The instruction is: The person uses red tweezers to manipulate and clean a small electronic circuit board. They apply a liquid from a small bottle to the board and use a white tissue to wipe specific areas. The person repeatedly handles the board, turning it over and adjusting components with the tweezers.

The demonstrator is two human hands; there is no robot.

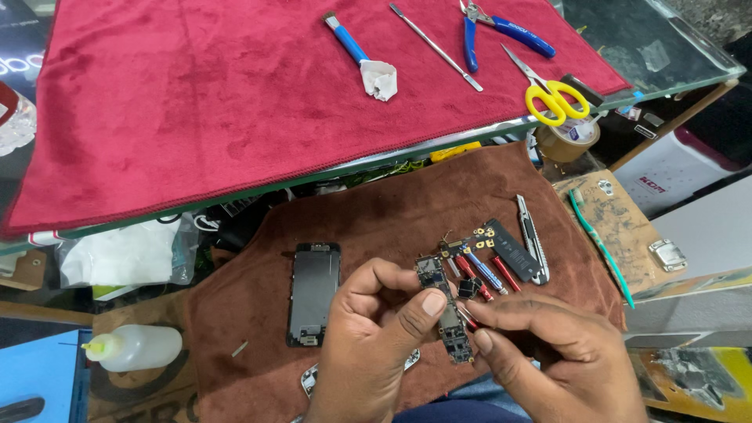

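Note:
My left hand (pixel 374 345) pinches a narrow phone circuit board (pixel 444 312) between thumb and fingers, holding it upright over the brown cloth (pixel 376 227) on my lap. My right hand (pixel 552 352) grips a small red-handled screwdriver (pixel 467 316), its tip against the board's right edge. A black phone screen panel (pixel 313 291) lies flat on the cloth to the left of my hands. Just beyond the board lie small phone parts, red and blue screwdrivers (pixel 487 272), a black battery (pixel 512 251) and a grey utility knife (pixel 533 239).
A red towel (pixel 196 102) covers the glass counter ahead, bearing a blue brush (pixel 356 48), a metal spudger (pixel 435 46), blue pliers (pixel 501 30) and yellow scissors (pixel 552 98). A tape roll (pixel 568 141) sits below the edge. A squeeze bottle (pixel 137 347) lies at left.

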